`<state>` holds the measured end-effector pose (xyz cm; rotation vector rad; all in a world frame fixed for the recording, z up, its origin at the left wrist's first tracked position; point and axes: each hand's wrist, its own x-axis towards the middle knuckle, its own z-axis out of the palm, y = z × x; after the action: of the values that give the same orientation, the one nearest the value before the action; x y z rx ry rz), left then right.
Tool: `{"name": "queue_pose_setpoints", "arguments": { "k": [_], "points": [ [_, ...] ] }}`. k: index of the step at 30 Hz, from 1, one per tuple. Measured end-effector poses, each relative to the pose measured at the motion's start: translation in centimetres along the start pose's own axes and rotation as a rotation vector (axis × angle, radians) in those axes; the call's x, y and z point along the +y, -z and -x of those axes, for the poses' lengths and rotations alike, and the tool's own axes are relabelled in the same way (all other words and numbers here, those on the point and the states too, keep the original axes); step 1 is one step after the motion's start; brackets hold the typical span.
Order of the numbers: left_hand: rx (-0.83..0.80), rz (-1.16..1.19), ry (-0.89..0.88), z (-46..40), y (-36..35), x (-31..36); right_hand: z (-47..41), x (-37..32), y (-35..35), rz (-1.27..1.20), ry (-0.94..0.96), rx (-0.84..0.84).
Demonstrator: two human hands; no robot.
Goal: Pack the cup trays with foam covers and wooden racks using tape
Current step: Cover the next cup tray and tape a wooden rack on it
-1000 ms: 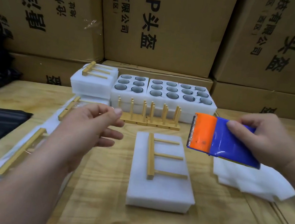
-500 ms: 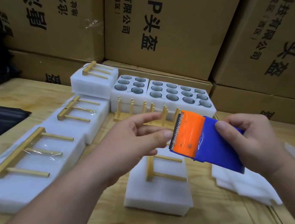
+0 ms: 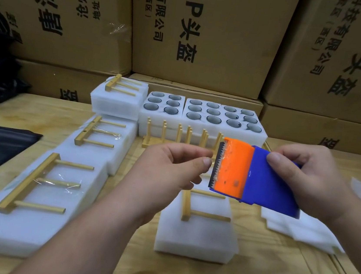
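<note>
Taping step starting: right hand [image 3: 306,182] gripping tape dispenser [image 3: 258,180]; left hand [image 3: 171,169] pinching tape end at blade, 9 o'clock side. Next, prob.: drawing tape onto untaped foam pack w/ rack [image 3: 197,232] at 6 o'clock.

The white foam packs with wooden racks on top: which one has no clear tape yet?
The white foam pack with a wooden rack below the hands; the left-row packs show shiny tape.

My right hand [image 3: 305,186] grips the tape dispenser [image 3: 253,180]. My left hand [image 3: 171,169] pinches at its toothed edge, above a foam block [image 3: 197,236].
</note>
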<state>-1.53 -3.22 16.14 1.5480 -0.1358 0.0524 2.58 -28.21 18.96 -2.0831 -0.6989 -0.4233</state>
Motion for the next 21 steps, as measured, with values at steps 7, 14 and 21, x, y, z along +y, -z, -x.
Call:
{"name": "queue_pose_setpoints", "arguments": {
  "k": [7,14,21],
  "points": [
    [0.048,-0.029,0.014,0.02,-0.35,0.22,-0.01,-0.22,-0.35,-0.008,0.034,0.005],
    [0.119,-0.091,0.006,-0.01,-0.41,-0.27,0.21,-0.26,-0.61,0.072,0.067,-0.004],
    [0.217,-0.188,-0.052,0.16,-0.41,-0.02,0.27,-0.18,-0.73,0.117,0.046,-0.029]
  ]
}}
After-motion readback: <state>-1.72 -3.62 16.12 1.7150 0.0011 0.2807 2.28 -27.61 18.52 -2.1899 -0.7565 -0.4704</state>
